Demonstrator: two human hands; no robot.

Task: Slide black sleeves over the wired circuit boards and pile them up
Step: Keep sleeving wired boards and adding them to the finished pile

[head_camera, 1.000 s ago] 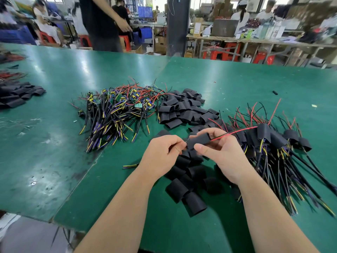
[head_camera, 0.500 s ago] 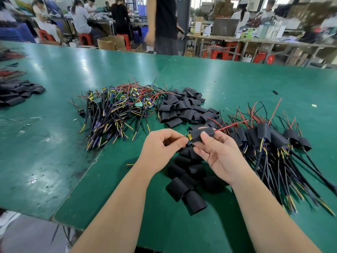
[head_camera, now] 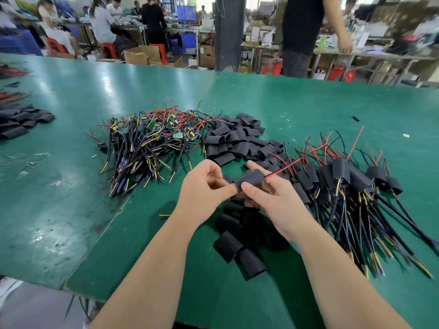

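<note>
Right hand point(head_camera: 268, 198) grasps black sleeve point(head_camera: 249, 178); left hand point(head_camera: 204, 186) pinches its end, red wire point(head_camera: 297, 160) toward 2 o'clock.

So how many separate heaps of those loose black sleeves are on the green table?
3 that I can see: a far heap of flattened black sleeves mid-table, a near heap of rounder ones under the hands, and one at the left edge. More may sit out of frame.

A black sleeve point(head_camera: 249, 178) with red lead point(head_camera: 294, 161) trailing is held level between both hands; bare boards point(head_camera: 147, 141) are heaped left, loose sleeves point(head_camera: 235, 141) beyond, sleeved ones point(head_camera: 344, 176) right.
</note>
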